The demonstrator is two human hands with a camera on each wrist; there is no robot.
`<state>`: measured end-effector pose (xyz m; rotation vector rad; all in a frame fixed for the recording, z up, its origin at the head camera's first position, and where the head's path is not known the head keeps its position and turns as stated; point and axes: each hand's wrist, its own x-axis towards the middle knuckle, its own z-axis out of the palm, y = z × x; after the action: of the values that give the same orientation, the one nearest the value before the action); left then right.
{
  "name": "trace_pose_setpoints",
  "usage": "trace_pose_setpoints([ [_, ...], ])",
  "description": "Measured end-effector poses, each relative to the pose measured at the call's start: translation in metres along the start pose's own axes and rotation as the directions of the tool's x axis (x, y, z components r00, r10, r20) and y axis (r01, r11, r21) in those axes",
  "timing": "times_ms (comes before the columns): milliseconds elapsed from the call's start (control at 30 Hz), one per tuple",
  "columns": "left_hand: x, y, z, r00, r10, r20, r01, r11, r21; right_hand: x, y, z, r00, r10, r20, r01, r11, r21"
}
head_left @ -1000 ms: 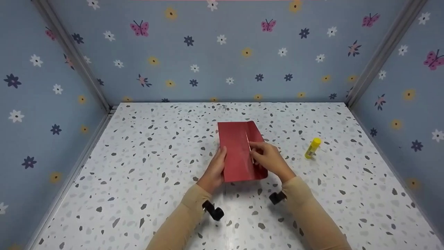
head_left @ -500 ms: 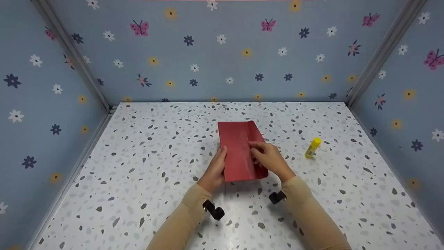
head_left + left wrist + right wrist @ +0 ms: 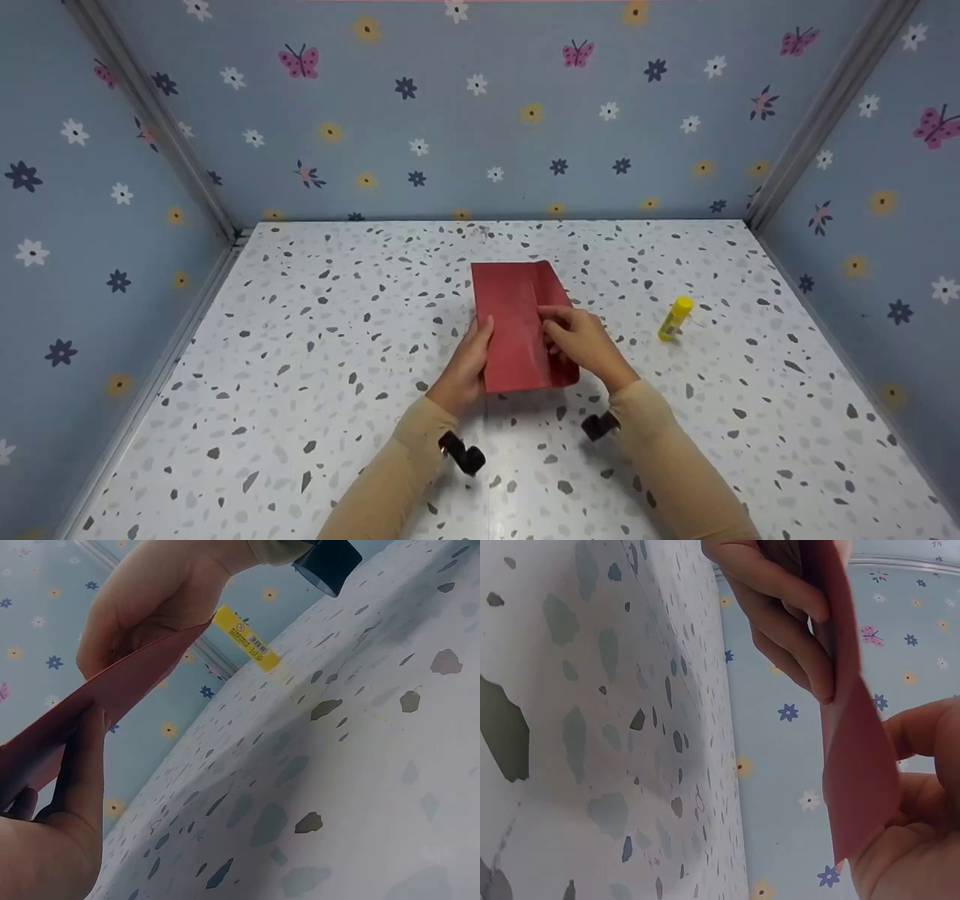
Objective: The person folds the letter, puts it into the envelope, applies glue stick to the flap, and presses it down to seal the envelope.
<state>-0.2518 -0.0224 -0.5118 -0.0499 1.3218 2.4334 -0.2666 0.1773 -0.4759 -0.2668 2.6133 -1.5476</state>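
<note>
A flat red envelope (image 3: 510,330) is held up over the table, its flap (image 3: 559,292) folded out to the right. My left hand (image 3: 466,364) grips its left edge, thumb on the face; in the right wrist view the fingers (image 3: 799,637) support it from beneath. My right hand (image 3: 581,337) pinches the edge of the opening beside the flap, with the index finger on the face and the other fingers curled. From the left wrist, the envelope (image 3: 112,690) appears nearly edge-on between both hands.
A yellow glue stick (image 3: 676,319) stands on the speckled white table (image 3: 337,360) to the right of my right hand. Blue flowered panels (image 3: 480,112) enclose the back and both sides. Each wrist carries a small black camera (image 3: 462,453).
Almost nothing differs. The left thumb has shifted slightly inward on the envelope's face, and the right hand keeps its place at the opening.
</note>
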Motion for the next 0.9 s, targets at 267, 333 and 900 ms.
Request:
trace_pose_setpoints([
  [267, 0.000, -0.001, -0.004, 0.998, -0.017, -0.054, 0.027, 0.981, 0.193, -0.002, 0.002, -0.005, 0.999, -0.001, 0.042, 0.002, 1.000, -0.020],
  [333, 0.000, -0.001, -0.004, 0.997, -0.018, -0.073, 0.033, 0.977, 0.211, -0.003, 0.002, -0.006, 0.999, -0.013, 0.047, 0.014, 1.000, -0.018],
  [900, 0.004, 0.006, -0.011, 0.987, 0.085, -0.134, -0.047, 0.964, 0.261, -0.012, 0.002, -0.018, 0.993, -0.118, -0.018, 0.120, 0.979, 0.162],
])
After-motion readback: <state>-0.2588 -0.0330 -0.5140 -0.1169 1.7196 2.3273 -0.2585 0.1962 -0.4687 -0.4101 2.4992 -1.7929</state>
